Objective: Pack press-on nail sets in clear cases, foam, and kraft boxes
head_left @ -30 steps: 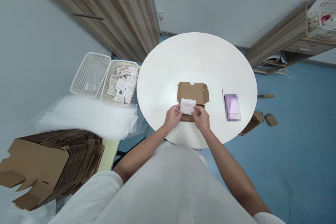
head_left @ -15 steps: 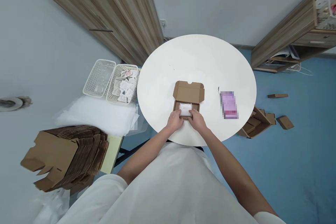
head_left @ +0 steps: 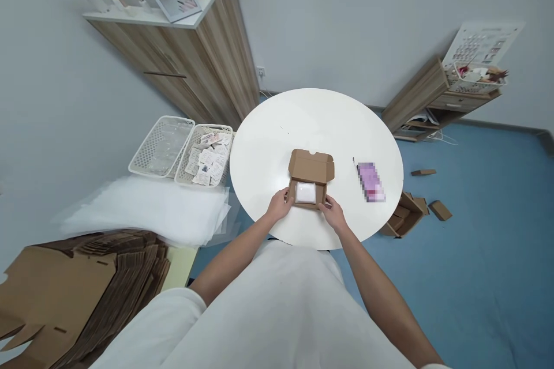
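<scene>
An open cardboard box lies on the white round table, its lid folded back away from me. Inside the box rests a white wrapped packet. My left hand grips the box's left side near the front corner, thumb at the edge. On the opposite side, my right hand holds the right front corner, with its thumb over the rim. Neither hand touches the packet.
A blurred purple item lies on the table's right. Left are white baskets, one holding paper cards, translucent sheets and stacked flat cardboard. A carton stands on the floor at right.
My hands have left the packet and moved apart to the box's two sides. The packet stays inside the box. The camera view has shifted, showing more of the far wall and cabinets.
</scene>
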`<state>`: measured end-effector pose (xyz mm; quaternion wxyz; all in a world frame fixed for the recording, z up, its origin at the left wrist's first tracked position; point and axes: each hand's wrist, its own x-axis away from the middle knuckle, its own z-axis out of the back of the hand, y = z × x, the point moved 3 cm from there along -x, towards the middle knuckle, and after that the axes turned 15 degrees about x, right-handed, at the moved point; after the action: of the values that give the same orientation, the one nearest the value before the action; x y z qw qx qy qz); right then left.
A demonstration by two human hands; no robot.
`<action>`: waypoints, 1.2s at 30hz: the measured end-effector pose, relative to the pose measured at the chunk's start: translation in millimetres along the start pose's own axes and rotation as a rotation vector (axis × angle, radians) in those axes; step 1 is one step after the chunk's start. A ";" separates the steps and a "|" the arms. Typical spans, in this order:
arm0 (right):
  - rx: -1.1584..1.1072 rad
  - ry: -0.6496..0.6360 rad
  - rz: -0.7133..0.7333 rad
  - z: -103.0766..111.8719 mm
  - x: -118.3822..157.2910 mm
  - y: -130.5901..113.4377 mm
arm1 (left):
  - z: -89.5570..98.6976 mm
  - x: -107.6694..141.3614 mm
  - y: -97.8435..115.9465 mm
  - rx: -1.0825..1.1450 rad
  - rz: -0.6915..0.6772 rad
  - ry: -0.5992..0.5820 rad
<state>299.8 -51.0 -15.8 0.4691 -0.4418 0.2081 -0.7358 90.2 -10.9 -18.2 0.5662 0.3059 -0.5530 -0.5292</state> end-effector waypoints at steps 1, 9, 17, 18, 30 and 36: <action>0.001 -0.001 0.003 -5.2 1.8 -2.9 | 4.5 1.7 -2.1 0.010 -0.001 0.005; 0.006 -0.038 -0.009 -33.9 13.9 -10.6 | 40.0 8.6 -22.6 0.050 0.003 0.038; -0.237 0.074 -0.201 0.6 -22.6 -13.6 | 70.1 -43.9 -1.2 0.294 0.119 0.120; -0.276 0.056 -0.211 3.1 -30.5 -18.3 | 71.8 -51.1 3.4 0.353 0.170 0.102; -0.334 -0.145 -0.007 5.8 -46.5 -68.7 | 67.5 -62.8 29.8 0.564 0.291 -0.071; -0.220 -0.131 0.044 11.5 -18.3 -64.1 | 72.9 -44.7 27.4 0.570 0.196 -0.159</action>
<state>280.2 -3.5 28.1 0.4463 -0.5333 0.2661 -0.6675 35.8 55.4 8.5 0.4612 0.3550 -0.7484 -0.3180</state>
